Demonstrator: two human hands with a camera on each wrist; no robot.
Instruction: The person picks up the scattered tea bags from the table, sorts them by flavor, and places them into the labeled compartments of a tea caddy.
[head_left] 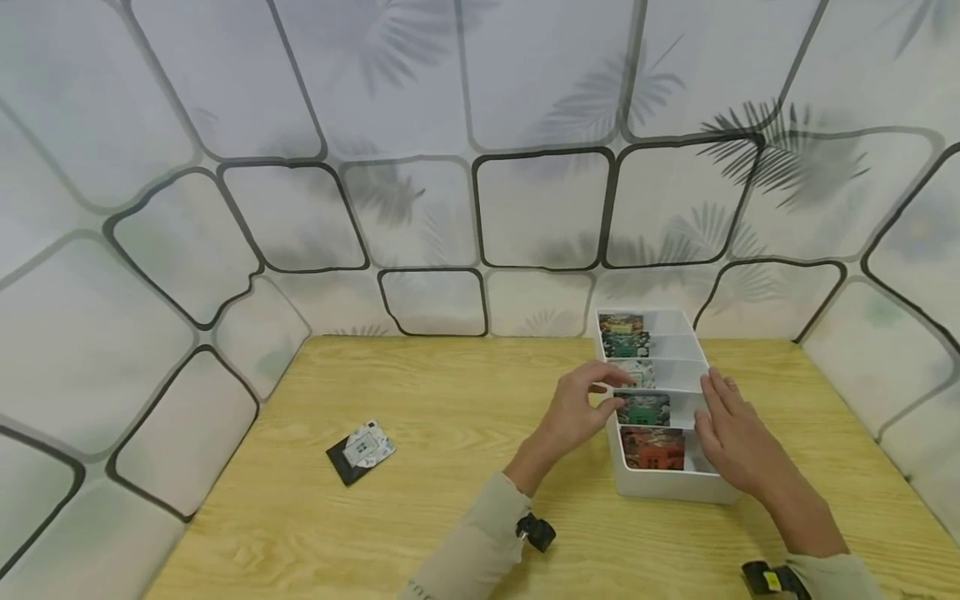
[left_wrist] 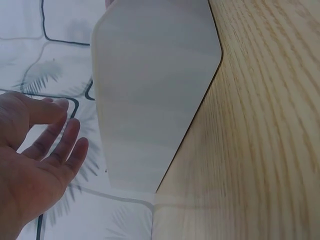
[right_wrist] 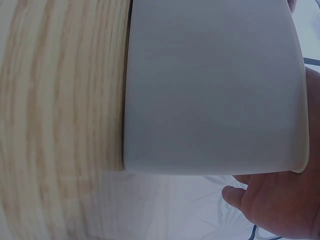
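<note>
A white divided box (head_left: 675, 485) stands on the table, with patterned cards in its compartments. My left hand (head_left: 576, 408) is at its left side, index fingertip by the white patterned card (head_left: 639, 372) and thumb by the dark green card (head_left: 647, 410). A gap shows between thumb and index, and nothing is visible in it. In the left wrist view the left hand (left_wrist: 42, 145) has loosely bent fingers beside the box's pale wall (left_wrist: 150, 100). My right hand (head_left: 738, 433) rests with straight fingers along the box's right rim; the right wrist view shows it partly behind the box (right_wrist: 215, 90).
A red-orange card (head_left: 654, 450) sits in the front compartment, and multicoloured cards (head_left: 622, 333) fill the back ones. Left on the wooden table (head_left: 450, 500) lie a white patterned card (head_left: 367, 446) and a black one (head_left: 345, 467), overlapping. A patterned curtain (head_left: 420, 217) surrounds the table.
</note>
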